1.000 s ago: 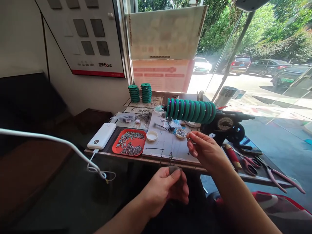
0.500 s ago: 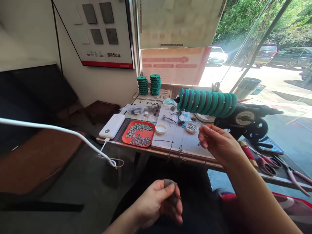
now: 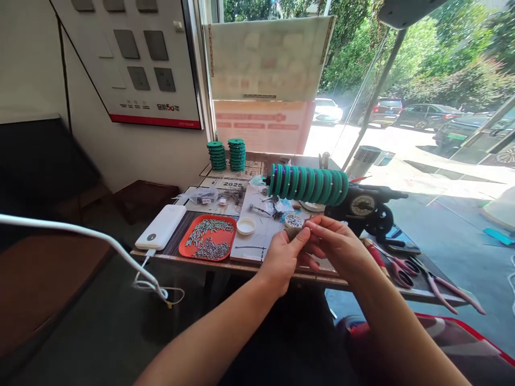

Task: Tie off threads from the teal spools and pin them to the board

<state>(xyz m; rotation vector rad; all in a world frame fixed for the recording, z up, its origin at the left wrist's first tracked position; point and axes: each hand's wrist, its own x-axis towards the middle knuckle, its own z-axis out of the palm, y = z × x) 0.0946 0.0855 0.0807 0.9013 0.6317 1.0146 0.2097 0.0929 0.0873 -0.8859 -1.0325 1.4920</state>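
My left hand [image 3: 281, 260] is closed on a small grey-brown piece of cloth-like material [image 3: 293, 232] at its thumb and forefinger. Against it, my right hand [image 3: 336, 242] has its thumb and forefinger pinched together; whatever lies between them is too small to make out. Both hands meet above the front part of the table. Just behind the fingers is a shallow white dish [image 3: 293, 219] of small silvery pieces. Beyond the hands, a row of green discs [image 3: 308, 183] sits on the shaft of a dark hand-cranked machine [image 3: 364, 206] with a dial.
An orange-red tray [image 3: 183, 251] holds metal pins and small shiny parts, with a white dish [image 3: 245, 226] beside it. A white power bank [image 3: 161, 228] with a cable lies left. Two green disc stacks [image 3: 237, 155] stand behind. Scissors [image 3: 401, 273] and pliers [image 3: 438, 284] lie right.
My left hand has risen from above my lap to the table edge and met my right hand, still holding the grey-brown piece. The camera view has shifted up and to the right.
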